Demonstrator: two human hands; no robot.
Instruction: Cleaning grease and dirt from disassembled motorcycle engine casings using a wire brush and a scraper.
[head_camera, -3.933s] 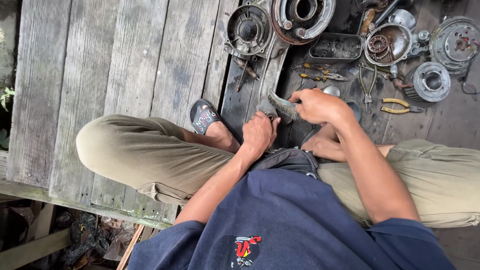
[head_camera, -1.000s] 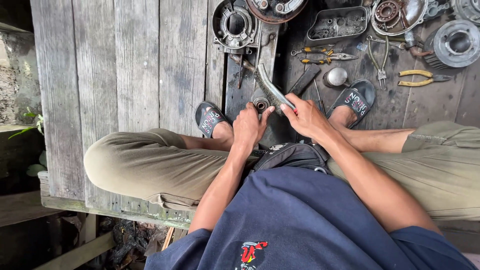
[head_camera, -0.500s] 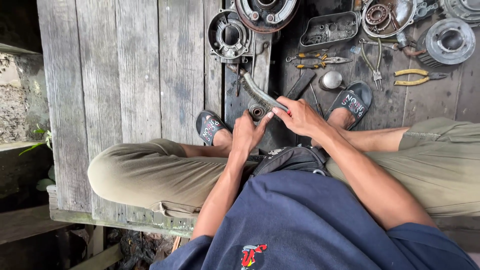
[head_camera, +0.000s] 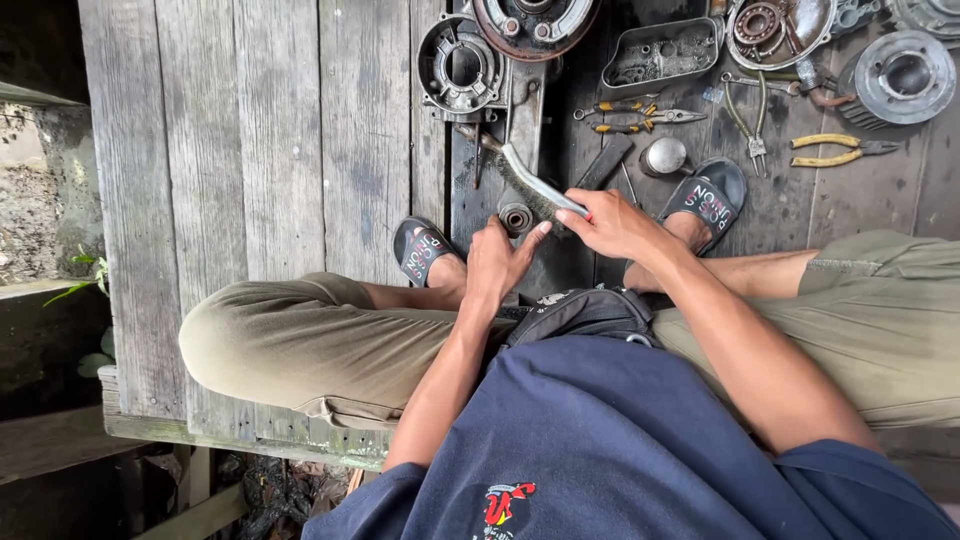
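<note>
I squat on a wooden plank deck. My right hand (head_camera: 615, 225) grips the handle of a wire brush (head_camera: 535, 182) whose bristle end points away from me, towards the engine parts. My left hand (head_camera: 497, 262) holds a small round metal part (head_camera: 516, 216) against the planks, right beside the brush's bristles. Both hands are between my two black sandals (head_camera: 418, 250), just in front of my knees.
A round engine housing (head_camera: 462, 65) and a larger round cover (head_camera: 535, 22) lie straight ahead. To the right are a dark oblong cover (head_camera: 660, 55), a bowl of parts (head_camera: 778, 30), a finned round part (head_camera: 902, 75), yellow-handled pliers (head_camera: 835, 150) and screwdrivers (head_camera: 625, 115). The deck edge drops off at left.
My view has moved closer to the deck. The brush has swung from upright in front of my hands to lying lower beside the small round part; my left hand stays on that part.
</note>
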